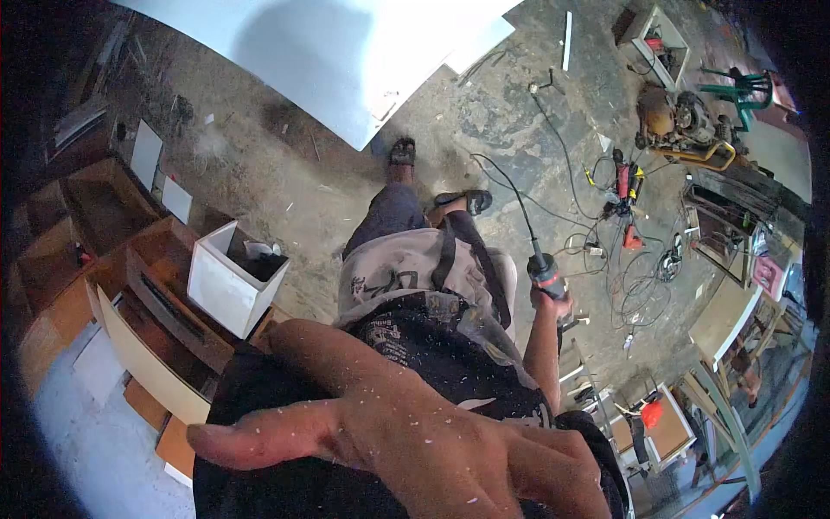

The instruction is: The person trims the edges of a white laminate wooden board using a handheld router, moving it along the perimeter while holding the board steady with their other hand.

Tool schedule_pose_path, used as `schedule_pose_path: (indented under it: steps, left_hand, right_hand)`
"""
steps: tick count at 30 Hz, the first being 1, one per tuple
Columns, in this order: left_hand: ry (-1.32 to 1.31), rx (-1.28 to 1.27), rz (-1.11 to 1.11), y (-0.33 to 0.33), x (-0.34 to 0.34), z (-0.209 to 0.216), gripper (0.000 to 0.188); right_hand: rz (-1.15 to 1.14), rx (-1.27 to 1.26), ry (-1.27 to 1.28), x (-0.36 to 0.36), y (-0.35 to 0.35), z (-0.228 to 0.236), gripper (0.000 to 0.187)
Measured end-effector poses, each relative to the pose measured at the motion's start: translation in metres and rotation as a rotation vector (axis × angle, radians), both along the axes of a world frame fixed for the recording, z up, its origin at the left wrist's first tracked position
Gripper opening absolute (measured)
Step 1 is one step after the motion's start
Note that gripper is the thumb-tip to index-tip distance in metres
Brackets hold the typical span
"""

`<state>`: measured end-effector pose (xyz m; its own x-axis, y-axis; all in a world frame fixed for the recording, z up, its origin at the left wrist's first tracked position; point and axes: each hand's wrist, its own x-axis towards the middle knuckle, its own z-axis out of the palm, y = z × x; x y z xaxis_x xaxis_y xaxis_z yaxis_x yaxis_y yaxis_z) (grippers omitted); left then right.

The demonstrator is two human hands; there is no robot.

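Note:
My right hand (553,305) is closed around a corded power tool (545,275), held out at my right side. The tool has a dark cylindrical body with a red band, and its black cable leaves the far end. Its working end is hidden, so I cannot tell its exact kind. Very close in the foreground, my left hand (432,441) is raised in front of my torso, thumb stretched out to the left. Its other fingers run toward the right and the lower edge, partly cut off. Nothing shows in this hand. Pale specks dot my dark shirt (406,337).
A large white board (346,60) spans the far side, close to my feet. Brown wooden drawer boxes (112,195) and a white box (238,281) stand left. Cables (635,290) and power tools (624,182) litter the floor right, near a rusty machine (679,121) and a green chair (743,91).

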<state>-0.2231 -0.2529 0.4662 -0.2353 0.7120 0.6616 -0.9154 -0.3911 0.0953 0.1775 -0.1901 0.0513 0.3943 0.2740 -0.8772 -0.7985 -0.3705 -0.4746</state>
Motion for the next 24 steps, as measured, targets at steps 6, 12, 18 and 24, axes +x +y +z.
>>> schedule_pose_path:
  steps: [6, 12, 18, 24]
  left_hand:
    - [-0.026, -0.022, 0.059, -0.011, -0.018, -0.002, 0.055]
    - [-0.043, -0.031, 0.073, -0.020, -0.017, -0.006, 0.056]
    - [-0.046, -0.039, 0.096, -0.026, -0.016, -0.006, 0.057]
    - [-0.055, -0.040, 0.115, -0.030, -0.017, -0.006, 0.058]
  right_hand:
    - [0.010, -0.076, -0.006, -0.025, 0.004, 0.014, 0.056]
    - [0.056, -0.049, 0.008, -0.022, 0.002, 0.005, 0.052]
    - [0.074, -0.075, 0.016, -0.029, 0.001, 0.010, 0.050]
    - [0.049, -0.123, 0.031, -0.020, 0.000, -0.003, 0.049]
